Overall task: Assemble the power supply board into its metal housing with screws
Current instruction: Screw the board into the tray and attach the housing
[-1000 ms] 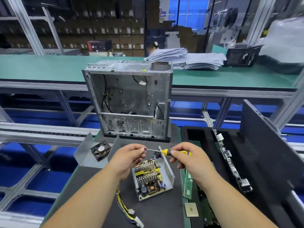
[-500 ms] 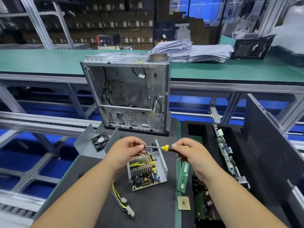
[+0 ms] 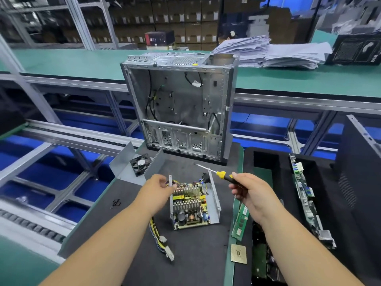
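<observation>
From the head camera, the power supply board (image 3: 189, 205) sits in its open metal housing (image 3: 215, 200) at lower centre of the frame, on the dark mat (image 3: 185, 261), with a yellow cable bundle (image 3: 159, 238) trailing off toward the lower left. The housing looks like thin bent sheet steel: stiff, fairly light, likely sharp along its edges. Its side walls seem the safest place to take hold of it — not the board, whose finned heat sinks and capacitors look fragile and easy to bend.

The left hand (image 3: 157, 187) is at the housing's left wall, fingers loosely curled and partly open; fingertips seem to touch the wall's top edge, though whether they pinch it or a screw I cannot tell.

The right hand (image 3: 250, 189), right of centre, is closed around the black-and-yellow handle of a screwdriver (image 3: 216, 173), thumb and fingers pinching it. The shaft points up and left, its tip in the air above the housing's far end and touching nothing.

A small cluster of dark screws (image 3: 116, 203) lies on the mat at centre left — well apart from both hands
</observation>
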